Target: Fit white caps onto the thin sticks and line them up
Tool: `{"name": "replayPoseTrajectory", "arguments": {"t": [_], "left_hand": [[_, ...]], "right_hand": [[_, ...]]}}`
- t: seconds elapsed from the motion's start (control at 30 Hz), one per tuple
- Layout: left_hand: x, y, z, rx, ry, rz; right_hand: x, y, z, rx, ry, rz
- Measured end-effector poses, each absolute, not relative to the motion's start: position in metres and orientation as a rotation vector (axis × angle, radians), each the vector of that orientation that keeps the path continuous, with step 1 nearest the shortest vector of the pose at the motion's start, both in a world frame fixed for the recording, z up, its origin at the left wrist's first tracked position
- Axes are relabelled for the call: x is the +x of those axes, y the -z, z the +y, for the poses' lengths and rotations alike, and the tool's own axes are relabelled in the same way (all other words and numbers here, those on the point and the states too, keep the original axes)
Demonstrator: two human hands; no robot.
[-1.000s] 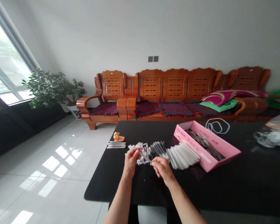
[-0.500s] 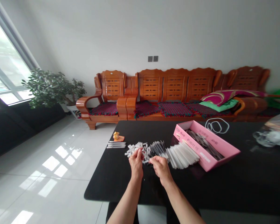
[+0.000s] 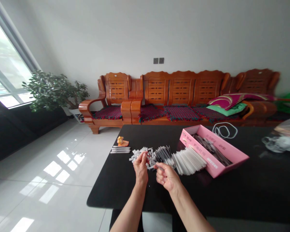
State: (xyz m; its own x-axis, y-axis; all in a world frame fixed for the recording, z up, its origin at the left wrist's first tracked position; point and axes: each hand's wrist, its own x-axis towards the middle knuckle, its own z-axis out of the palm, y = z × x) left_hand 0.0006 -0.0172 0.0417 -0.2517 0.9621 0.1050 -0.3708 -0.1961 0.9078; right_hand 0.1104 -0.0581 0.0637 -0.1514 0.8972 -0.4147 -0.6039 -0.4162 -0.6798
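My left hand (image 3: 140,167) and my right hand (image 3: 167,177) are close together over the black table (image 3: 231,190), both with fingers pinched. A thin pen-like part runs from my right fingers toward my left fingers; the left seems to pinch a small white piece, too small to name. Just beyond the hands lie a pile of short white caps (image 3: 142,153), a bunch of thin dark refills (image 3: 163,152) and a fan of white pen tubes (image 3: 189,159).
A pink cardboard box (image 3: 222,151) with dark sticks lies to the right, with a white cord loop (image 3: 225,130) behind it. Three white pens (image 3: 120,149) and a small orange figure (image 3: 122,141) lie at the left edge. Wooden sofas and a plant stand beyond.
My left hand moved right from the cap pile to meet my right hand. My right hand has turned, palm more upward, and drawn slightly back toward me.
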Motion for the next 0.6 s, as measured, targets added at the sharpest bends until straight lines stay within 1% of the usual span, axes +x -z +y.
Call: {"name": "replayPoseTrajectory", "arguments": {"t": [0.17, 0.33, 0.43, 0.5, 0.6], "left_hand": [[-0.001, -0.045, -0.017, 0.947, -1.614, 1.028], [0.005, -0.036, -0.023, 0.826, -1.496, 0.851], [-0.002, -0.030, -0.018, 0.794, -1.452, 0.843], [-0.020, -0.027, -0.006, 0.737, -1.518, 0.916], [-0.065, -0.020, 0.023, 0.667, -1.751, 1.154]], "right_hand": [[0.110, -0.061, -0.057, -1.000, -1.743, -0.456], [0.113, -0.058, -0.055, -1.080, -1.629, -0.559], [0.114, -0.055, -0.055, -1.133, -1.583, -0.615], [0.116, -0.053, -0.058, -1.163, -1.537, -0.629], [0.123, -0.049, -0.061, -1.181, -1.481, -0.607]]}}
